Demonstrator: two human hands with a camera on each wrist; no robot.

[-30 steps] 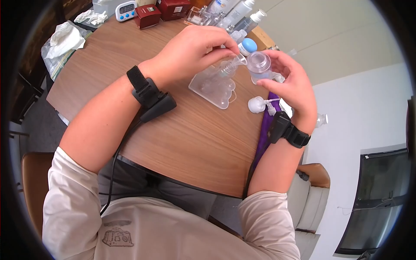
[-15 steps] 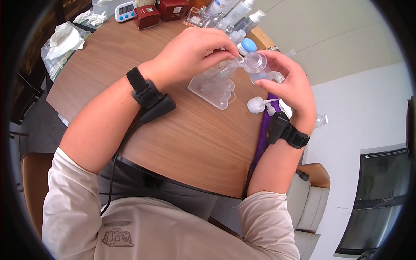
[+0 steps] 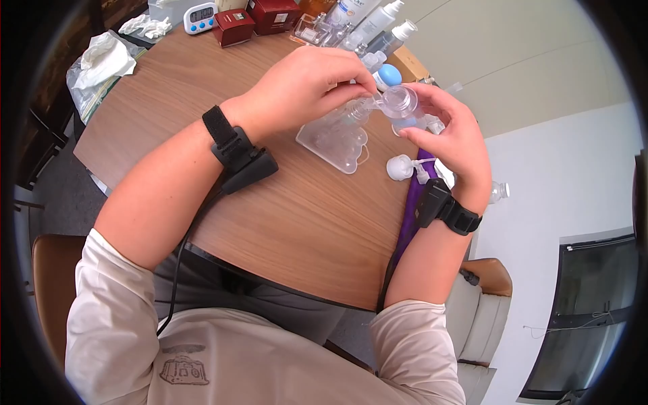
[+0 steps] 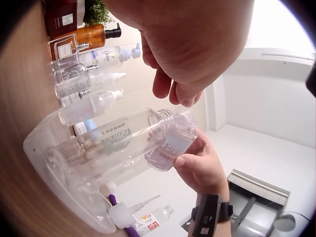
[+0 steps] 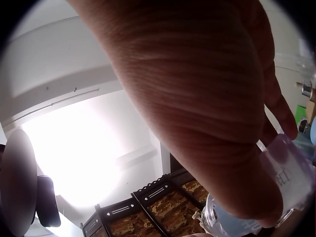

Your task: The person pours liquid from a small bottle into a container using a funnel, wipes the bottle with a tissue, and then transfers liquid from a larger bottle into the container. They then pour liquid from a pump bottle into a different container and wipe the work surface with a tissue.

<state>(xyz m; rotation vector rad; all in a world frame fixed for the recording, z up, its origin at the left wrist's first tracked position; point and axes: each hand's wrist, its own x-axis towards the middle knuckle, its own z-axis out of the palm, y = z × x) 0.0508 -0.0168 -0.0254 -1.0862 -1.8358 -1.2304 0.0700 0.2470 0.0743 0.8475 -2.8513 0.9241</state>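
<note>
In the head view my left hand point(image 3: 314, 81) pinches a small clear funnel point(image 3: 375, 101) by its edge. Below it a tall clear bottle point(image 4: 113, 140) with printed text stands on a clear scalloped tray point(image 4: 42, 143), its threaded neck close to the funnel. My right hand point(image 3: 455, 128) grips a clear, wide-necked bottle point(image 3: 407, 120), thumb on the near side and fingers around the far side. That bottle leans toward the funnel, its open mouth right at the rim. Light liquid shows low inside it.
A white pump head point(image 3: 399, 167) lies right of the tray, beside a purple strip point(image 3: 412, 202). Several bottles point(image 3: 378, 27) stand along the back of the wooden table point(image 3: 290, 223), with red boxes point(image 3: 273, 15) and a white timer point(image 3: 200, 18) to their left.
The bottle in my right hand has tilted and come left, its mouth now against the funnel. My left hand has stayed almost in place, still pinching the funnel.
</note>
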